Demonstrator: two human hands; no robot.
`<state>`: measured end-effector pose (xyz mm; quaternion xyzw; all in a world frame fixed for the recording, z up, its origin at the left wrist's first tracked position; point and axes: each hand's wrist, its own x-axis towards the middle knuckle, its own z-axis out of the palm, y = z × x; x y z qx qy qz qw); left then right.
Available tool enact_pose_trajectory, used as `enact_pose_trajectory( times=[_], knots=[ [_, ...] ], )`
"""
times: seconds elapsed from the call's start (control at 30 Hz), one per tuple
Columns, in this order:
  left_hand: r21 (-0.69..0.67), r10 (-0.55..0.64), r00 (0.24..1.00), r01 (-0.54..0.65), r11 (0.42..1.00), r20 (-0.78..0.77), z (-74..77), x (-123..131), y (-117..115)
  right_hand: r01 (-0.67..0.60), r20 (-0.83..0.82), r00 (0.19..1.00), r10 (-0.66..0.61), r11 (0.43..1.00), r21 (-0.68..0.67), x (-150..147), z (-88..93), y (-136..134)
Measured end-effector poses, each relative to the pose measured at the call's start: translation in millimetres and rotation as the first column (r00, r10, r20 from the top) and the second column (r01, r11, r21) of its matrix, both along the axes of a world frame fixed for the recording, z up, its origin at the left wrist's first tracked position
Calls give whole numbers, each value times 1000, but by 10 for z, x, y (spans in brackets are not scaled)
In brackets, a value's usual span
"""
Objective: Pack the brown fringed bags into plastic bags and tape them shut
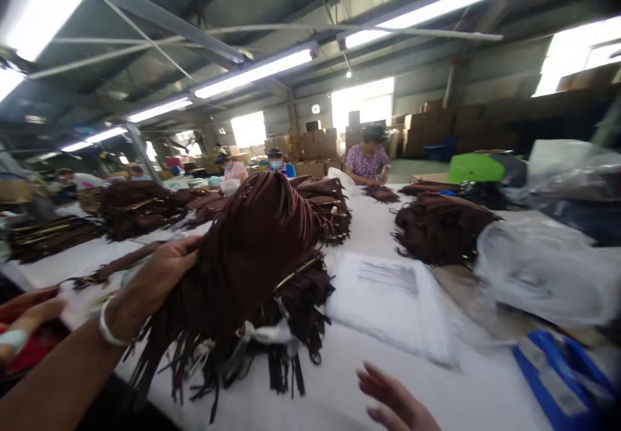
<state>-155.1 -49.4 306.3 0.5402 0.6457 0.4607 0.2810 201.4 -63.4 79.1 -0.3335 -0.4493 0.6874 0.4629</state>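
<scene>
My left hand (pixel 165 276), with a white bangle at the wrist, grips the edge of a brown fringed bag (pixel 252 243) and holds it up over the table. Its fringe hangs down on the near side. Behind and below it lies a pile of similar brown fringed pieces (pixel 303 295), with a crumpled whitish wrapping in front. Low in the view, my right hand (pixel 392 398) is over the white table with its fingers apart, holding nothing. Beyond that hand lies a flat stack of clear plastic bags with printed text (pixel 388 301).
At right are a blue tape dispenser (pixel 557 373), clear plastic wrapping (pixel 548 269) and a heap of brown fringed pieces (pixel 441 227). A co-worker's hand (pixel 39 314) is at the left edge. A person in a purple patterned top (pixel 366 159) works across the table.
</scene>
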Motion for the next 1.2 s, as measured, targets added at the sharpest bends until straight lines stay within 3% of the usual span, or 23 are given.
enact_pose_trajectory(
  times=[0.07, 0.1, 0.17, 0.23, 0.33, 0.43, 0.53, 0.63, 0.73, 0.83, 0.87, 0.93, 1.03, 1.13, 1.2],
  knots=[
    [-147, -160, 935, 215, 966, 317, -341, 477, 62, -63, -82, 995, 61, 998, -18, 8, 74, 33],
    [-209, -214, 892, 316, 925, 399, -550, 713, 109, -119, -250, 962, 108, 993, -27, 0, 91, 66],
    [-303, -319, 830, 483, 821, 457, -994, 1150, 230, -74, -479, 878, 3, 989, -130, -13, 61, 137],
    [-342, -425, 815, 559, 755, 395, -1399, 1492, 380, 31, -536, 817, -210, 946, -322, 19, -46, 169],
    [-302, -496, 832, 553, 776, 249, -1812, 1761, 613, 202, -455, 750, -480, 821, -534, 197, -247, 100],
    [-217, -459, 868, 492, 843, 188, -2051, 1786, 709, 355, -378, 665, -645, 717, -600, 467, -408, 2],
    [-177, -343, 933, 358, 917, 112, -2337, 1709, 518, 471, -287, 613, -736, 632, -615, 716, -583, -15],
    [-183, -259, 965, 260, 948, 29, -2731, 1613, 47, 514, -186, 620, -762, 573, -638, 882, -821, -14],
    [-20, -357, 917, 360, 933, -178, -3087, 1525, -522, 511, -144, 645, -751, 564, -648, 949, -1032, -73],
    [28, -570, 709, 636, 771, -415, -3295, 1483, -947, 531, -156, 641, -752, 580, -618, 947, -1136, -144],
    [-3, -612, 636, 693, 721, -470, -3335, 1483, -1029, 539, -159, 636, -755, 581, -610, 940, -1152, -157],
    [-41, -625, 552, 731, 681, -552, -3392, 1501, -1103, 562, -154, 619, -770, 571, -599, 925, -1172, -167],
    [32, -563, 609, 694, 719, -558, -3428, 1548, -1062, 596, -146, 598, -788, 559, -577, 914, -1193, -166],
    [94, -530, 723, 625, 775, -442, -3402, 1581, -990, 617, -141, 598, -789, 565, -548, 917, -1203, -175],
    [48, -522, 786, 566, 823, -331, -3353, 1594, -987, 624, -138, 601, -787, 570, -535, 923, -1200, -187]
  ],
)
